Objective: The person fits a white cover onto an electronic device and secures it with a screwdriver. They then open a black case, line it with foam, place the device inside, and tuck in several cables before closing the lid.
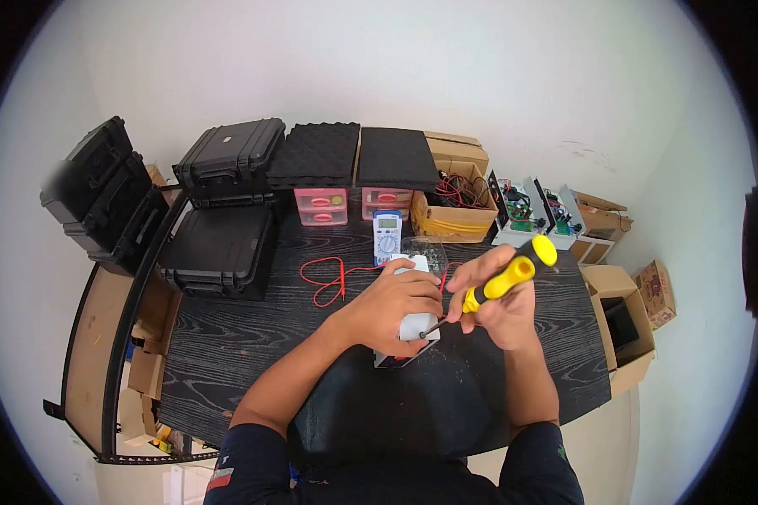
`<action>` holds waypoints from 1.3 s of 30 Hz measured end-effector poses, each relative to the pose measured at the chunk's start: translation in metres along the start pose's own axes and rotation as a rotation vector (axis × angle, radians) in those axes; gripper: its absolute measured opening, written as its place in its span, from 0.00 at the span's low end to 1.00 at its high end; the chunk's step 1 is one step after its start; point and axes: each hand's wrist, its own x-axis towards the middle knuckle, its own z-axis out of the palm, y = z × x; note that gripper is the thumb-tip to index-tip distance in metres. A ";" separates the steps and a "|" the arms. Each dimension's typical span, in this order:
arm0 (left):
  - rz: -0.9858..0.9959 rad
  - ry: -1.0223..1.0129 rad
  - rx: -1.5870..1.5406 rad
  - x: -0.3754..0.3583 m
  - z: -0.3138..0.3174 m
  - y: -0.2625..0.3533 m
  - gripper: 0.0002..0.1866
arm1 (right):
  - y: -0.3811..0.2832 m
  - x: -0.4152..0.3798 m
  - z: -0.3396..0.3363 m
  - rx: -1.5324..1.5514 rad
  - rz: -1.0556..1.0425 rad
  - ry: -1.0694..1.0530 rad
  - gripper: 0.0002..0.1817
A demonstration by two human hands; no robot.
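Note:
My left hand [393, 305] is wrapped round a white box-shaped device [418, 326] near the front of the table. The device's lower end shows a dark and red part; much of it is hidden under my fingers. A yellow and black screwdriver [499, 284] is in my right hand [511, 318], with its handle tilted up and to the right. Its thin shaft slants down left, and the tip meets the device's front end. Just behind stands a blue and white multimeter [387, 237], with red test leads [342, 280] lying to its left.
Black hard cases [219, 248] are stacked at the left. Pink drawer boxes [321, 207] stand at the back beneath black foam sheets [315, 155]. A cardboard box of cables [456, 215] and open circuit-board units [522, 210] are at the back right. A clear bag of small parts [429, 252] lies behind the device.

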 end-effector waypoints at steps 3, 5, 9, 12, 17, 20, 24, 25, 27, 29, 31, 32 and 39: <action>-0.021 -0.013 -0.025 0.000 0.000 0.001 0.24 | -0.010 -0.004 0.001 -0.071 0.094 0.077 0.22; -0.038 -0.018 -0.035 0.000 0.001 0.001 0.24 | -0.011 -0.005 0.001 -0.123 0.067 0.088 0.21; -0.038 -0.014 -0.040 0.001 0.001 0.002 0.24 | 0.008 0.001 -0.002 -0.101 -0.156 0.051 0.27; -0.036 0.007 -0.045 0.000 0.002 0.001 0.23 | -0.004 -0.002 0.007 -0.009 0.018 0.153 0.25; -0.022 0.009 -0.029 0.000 0.003 0.000 0.24 | -0.008 -0.006 -0.001 -0.130 0.077 0.140 0.27; -0.016 0.005 -0.024 0.001 0.003 0.000 0.24 | 0.013 -0.003 -0.014 -0.129 -0.153 -0.020 0.30; -0.019 0.010 -0.033 0.000 0.003 -0.001 0.24 | -0.002 -0.014 -0.007 -0.041 0.049 0.084 0.27; -0.020 0.013 -0.034 0.000 0.003 0.000 0.24 | -0.006 -0.015 -0.008 -0.076 0.105 0.111 0.27; -0.021 0.021 -0.037 0.001 0.002 0.001 0.23 | -0.006 -0.014 -0.003 -0.114 0.074 0.152 0.27; -0.013 0.017 -0.023 0.001 0.002 0.001 0.24 | -0.001 -0.009 0.004 -0.126 -0.005 0.197 0.30; -0.008 0.017 -0.020 0.001 0.002 0.001 0.24 | 0.008 -0.007 -0.006 -0.121 -0.108 0.096 0.30; -0.006 0.018 -0.021 0.001 0.002 0.000 0.23 | 0.013 -0.005 -0.010 -0.105 -0.157 0.049 0.30; -0.015 0.018 -0.032 0.000 0.001 0.001 0.23 | -0.004 -0.015 0.000 -0.074 0.093 0.238 0.30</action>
